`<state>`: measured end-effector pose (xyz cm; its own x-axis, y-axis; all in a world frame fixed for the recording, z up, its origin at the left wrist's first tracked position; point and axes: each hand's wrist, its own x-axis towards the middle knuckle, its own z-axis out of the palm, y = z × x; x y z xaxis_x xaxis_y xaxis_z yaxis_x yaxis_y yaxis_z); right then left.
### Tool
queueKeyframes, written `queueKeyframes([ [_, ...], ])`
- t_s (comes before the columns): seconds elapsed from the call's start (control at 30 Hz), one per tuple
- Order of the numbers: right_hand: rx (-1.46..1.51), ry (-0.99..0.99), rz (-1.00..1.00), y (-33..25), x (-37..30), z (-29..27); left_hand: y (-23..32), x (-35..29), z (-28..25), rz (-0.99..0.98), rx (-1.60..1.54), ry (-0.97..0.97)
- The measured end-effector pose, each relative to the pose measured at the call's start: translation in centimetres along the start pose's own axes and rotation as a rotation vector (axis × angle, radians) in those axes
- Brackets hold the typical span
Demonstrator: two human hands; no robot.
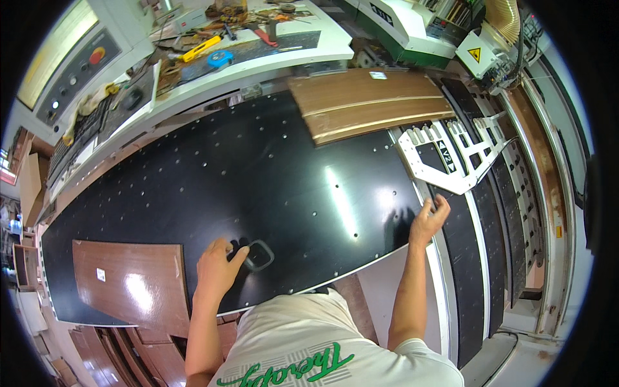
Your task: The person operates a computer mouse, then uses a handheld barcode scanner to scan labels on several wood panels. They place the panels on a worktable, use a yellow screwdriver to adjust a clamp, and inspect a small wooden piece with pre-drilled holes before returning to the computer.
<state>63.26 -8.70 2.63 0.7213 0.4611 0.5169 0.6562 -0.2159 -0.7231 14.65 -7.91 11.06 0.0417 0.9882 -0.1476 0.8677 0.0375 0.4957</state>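
My left hand [219, 266] hovers over or rests on the black table [251, 200], near its front edge, with thumb and fingers apart and nothing visible in them. Just right of its thumb is a grey rounded ring shape [260, 256]; whether it is a loose piece or a marking, I cannot tell. A brown wood-grain panel [138, 277] with a small white label lies to the left of that hand. At the table's right side my right hand [430, 222] has loosely bent, parted fingers. It is below the white slotted machine bracket [445, 164], apart from it.
More brown panels [367, 103] lie at the table's far side. Behind stands a white bench [258, 61] with a blue tape measure [220, 59], a yellow cutter [201, 49] and scattered tools. A control panel [77, 71] is at far left; black rails [467, 277] run along the right.
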Motion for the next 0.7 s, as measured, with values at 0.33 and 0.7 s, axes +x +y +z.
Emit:
queueKeyframes([
  [0.33, -0.245, -0.210, -0.448, -1.5, 10.7, 15.2, 2.0, 6.5, 0.9, 0.066, -0.113, 0.067],
  [0.7, -0.247, -0.557, -0.389, -3.1, 12.2, 24.3, 6.7, 16.8, 5.9, 0.230, -0.022, -0.007],
])
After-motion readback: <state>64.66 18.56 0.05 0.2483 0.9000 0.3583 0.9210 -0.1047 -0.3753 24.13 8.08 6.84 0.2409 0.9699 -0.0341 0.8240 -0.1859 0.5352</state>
